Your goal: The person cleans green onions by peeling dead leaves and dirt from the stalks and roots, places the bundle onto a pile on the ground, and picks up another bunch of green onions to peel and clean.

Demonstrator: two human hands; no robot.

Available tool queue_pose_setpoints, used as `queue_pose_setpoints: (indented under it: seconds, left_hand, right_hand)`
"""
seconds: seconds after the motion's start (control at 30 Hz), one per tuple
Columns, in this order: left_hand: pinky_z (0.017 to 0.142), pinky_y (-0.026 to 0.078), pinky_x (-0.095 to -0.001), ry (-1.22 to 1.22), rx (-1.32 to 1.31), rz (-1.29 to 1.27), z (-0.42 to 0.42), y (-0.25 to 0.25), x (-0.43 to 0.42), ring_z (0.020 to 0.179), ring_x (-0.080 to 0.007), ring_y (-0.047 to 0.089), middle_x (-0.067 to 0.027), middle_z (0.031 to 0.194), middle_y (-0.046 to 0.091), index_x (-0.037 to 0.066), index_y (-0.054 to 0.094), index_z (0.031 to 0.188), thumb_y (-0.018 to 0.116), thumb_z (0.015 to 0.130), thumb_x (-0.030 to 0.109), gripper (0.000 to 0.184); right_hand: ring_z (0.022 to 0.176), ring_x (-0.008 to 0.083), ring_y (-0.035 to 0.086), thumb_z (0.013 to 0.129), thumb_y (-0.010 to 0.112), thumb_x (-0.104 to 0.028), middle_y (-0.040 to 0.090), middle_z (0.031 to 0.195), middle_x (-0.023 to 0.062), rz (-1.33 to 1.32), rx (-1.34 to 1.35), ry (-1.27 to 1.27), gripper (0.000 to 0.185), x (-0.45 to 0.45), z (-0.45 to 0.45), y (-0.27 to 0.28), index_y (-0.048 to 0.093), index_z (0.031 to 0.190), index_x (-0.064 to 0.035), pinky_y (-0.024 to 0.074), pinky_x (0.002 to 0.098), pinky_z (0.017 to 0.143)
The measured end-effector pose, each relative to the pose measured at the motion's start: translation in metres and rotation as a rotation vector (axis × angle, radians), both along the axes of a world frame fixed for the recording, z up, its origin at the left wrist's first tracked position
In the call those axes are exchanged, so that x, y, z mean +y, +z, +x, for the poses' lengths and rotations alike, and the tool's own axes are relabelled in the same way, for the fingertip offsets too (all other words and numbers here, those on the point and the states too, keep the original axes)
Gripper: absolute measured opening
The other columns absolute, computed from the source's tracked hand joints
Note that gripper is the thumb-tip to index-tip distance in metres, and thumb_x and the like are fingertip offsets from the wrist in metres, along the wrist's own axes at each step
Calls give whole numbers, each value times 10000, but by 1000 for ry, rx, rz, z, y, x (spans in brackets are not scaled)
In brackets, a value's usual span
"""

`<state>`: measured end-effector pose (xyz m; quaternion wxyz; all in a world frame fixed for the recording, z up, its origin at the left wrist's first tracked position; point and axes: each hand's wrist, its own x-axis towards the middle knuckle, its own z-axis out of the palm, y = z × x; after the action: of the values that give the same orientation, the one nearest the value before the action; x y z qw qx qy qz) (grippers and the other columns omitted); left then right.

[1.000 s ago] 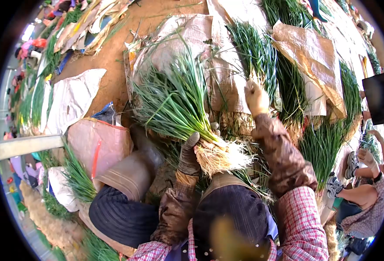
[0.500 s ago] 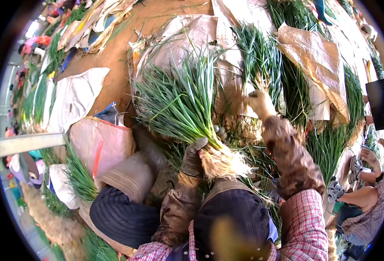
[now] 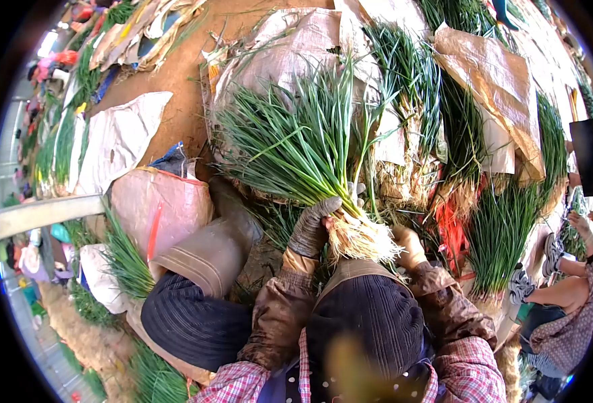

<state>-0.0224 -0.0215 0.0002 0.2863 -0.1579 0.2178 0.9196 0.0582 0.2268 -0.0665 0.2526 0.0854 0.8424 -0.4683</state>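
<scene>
My left hand, in a dark, dirty grey glove, is closed round the base of a large bunch of spring onions. The green leaves fan up and away from me, and the pale stringy roots hang over my knee. Close to the right side of those roots is my right hand, its fingers curled in. What lies in its fingers is hidden. A few loose stalks stand at the bunch's right edge, just above this hand.
More spring onions lie in rows ahead and to the right, partly under woven sacks. Red plastic strips lie right of my hand. A pink sack stands at left. Another person sits at far right.
My right hand has come back from the onions ahead, down to beside the roots. The held bunch has shifted slightly right, and loose stalks now show at its right edge.
</scene>
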Motion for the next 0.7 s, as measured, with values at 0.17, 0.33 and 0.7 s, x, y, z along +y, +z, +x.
queue_pose_setpoints:
  seconds: [0.17,0.33,0.7]
  left_hand:
    - [841,510,-342,58,43,-116,5,-9,4,931,-252,632,-169,1083,633,-65,579,1120,657,761,241,478]
    - [724,502,-272,-30,18,-296,8,-29,-5,758,-172,610,-104,900,663,-14,629,1023,686,755,239,373]
    - [449,367,-159,126,-77,-386,11,-20,-3,468,-38,452,-1,627,602,52,639,806,712,754,246,213]
  right_hand:
    - [893,295,643,824,605,-258,671,1000,142,570,-403,947,258,14,12,-3,684,1004,-91,516,380,785]
    - [743,281,648,885,584,-355,658,961,182,165,-52,38,379,-47,-106,62,623,1078,-31,537,374,669]
    - [651,140,613,891,599,-117,670,798,90,-461,-64,-278,122,-85,-122,44,661,916,-15,508,253,571]
